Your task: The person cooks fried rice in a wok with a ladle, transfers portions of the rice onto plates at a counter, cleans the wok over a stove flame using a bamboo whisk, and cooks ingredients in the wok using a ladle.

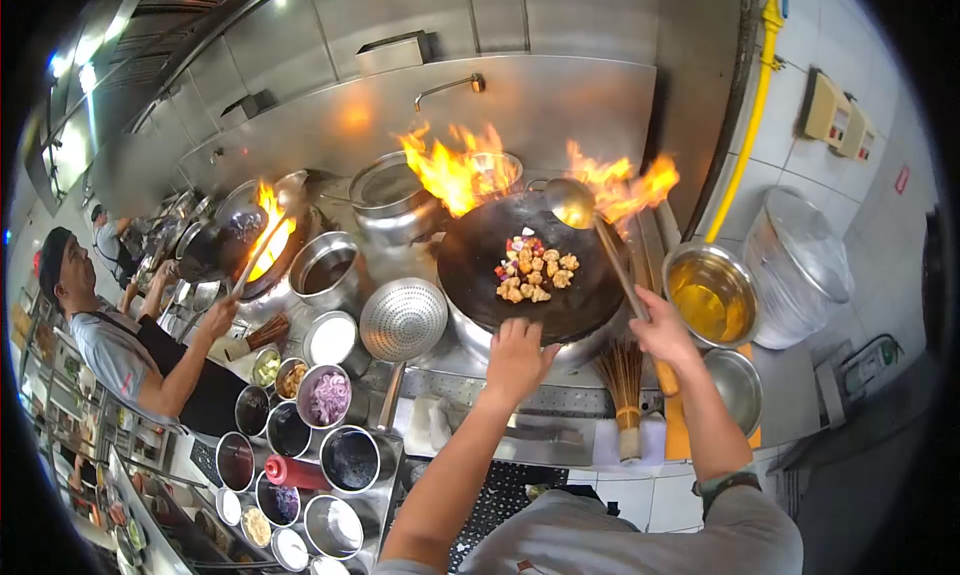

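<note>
A large dark wok sits on the burner, with flames rising behind it. Browned chunks and red and white pieces of food lie in its middle. My left hand is at the wok's near rim, its fingers pointing forward; whether it grips the rim is unclear. My right hand is closed around the long handle of a ladle, whose bowl is raised over the wok's far right edge, in front of the flames.
A perforated strainer lies left of the wok. Right of it stand a pot of yellow liquid and a steel bowl. A bamboo brush is near the front edge. Ingredient pots and a co-worker are at left.
</note>
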### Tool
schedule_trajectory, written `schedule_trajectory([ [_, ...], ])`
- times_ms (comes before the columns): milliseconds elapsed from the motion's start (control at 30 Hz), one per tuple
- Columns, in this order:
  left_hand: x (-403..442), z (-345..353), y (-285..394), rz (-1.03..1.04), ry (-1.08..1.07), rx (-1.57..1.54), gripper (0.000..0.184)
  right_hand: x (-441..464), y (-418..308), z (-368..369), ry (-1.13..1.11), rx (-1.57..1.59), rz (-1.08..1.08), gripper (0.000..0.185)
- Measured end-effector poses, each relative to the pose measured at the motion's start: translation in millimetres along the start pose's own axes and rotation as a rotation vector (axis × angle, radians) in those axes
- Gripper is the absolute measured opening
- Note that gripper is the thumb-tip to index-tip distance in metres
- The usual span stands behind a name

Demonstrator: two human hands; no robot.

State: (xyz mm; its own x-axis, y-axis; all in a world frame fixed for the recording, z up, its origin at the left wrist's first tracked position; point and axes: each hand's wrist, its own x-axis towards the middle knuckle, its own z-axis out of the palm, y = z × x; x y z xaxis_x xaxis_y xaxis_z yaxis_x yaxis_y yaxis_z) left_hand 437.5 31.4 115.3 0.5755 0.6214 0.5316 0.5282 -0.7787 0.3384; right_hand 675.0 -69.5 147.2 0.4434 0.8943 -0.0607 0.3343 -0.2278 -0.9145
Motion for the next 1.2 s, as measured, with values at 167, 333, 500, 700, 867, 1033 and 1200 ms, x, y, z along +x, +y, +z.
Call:
schedule_trajectory([
  [167,5.4,1.7,9.9,-0.045,-0.063,-0.095,0.021,-16.0,-9.9,-35.1,-0.105,0.701,0.140,0.058],
  [333,4.0,-27.2,15.1,-0.151,-0.001,-0.107,0.024,-2.7,1.2,-4.0,-0.017,0.322,0.054,0.056],
  [500,-33.7,-116.4,-87.9,-0.333,0.054,0.023,0.042,-18.1,-10.3,-6.9,-0.163,0.776,0.084,0.060],
  [700,-140.2,-214.4,-287.9,-0.984,0.071,0.390,0.022,-50.4,-51.1,26.8,-0.278,0.798,0.046,0.072],
  [867,-178.9,-208.5,-369.5,-1.048,-0.113,0.640,0.024,-62.2,-91.2,80.8,-0.463,0.751,0.150,0.074],
  [1033,-186.1,-204.1,-402.7,-0.958,-0.294,0.811,0.026,-68.1,-116.3,129.4,-0.616,0.675,0.211,0.071],
  [1200,-179.8,-227.0,-399.5,-0.937,-0.404,0.731,0.025,-67.3,-123.5,157.6,-0.727,0.602,0.258,0.070],
])
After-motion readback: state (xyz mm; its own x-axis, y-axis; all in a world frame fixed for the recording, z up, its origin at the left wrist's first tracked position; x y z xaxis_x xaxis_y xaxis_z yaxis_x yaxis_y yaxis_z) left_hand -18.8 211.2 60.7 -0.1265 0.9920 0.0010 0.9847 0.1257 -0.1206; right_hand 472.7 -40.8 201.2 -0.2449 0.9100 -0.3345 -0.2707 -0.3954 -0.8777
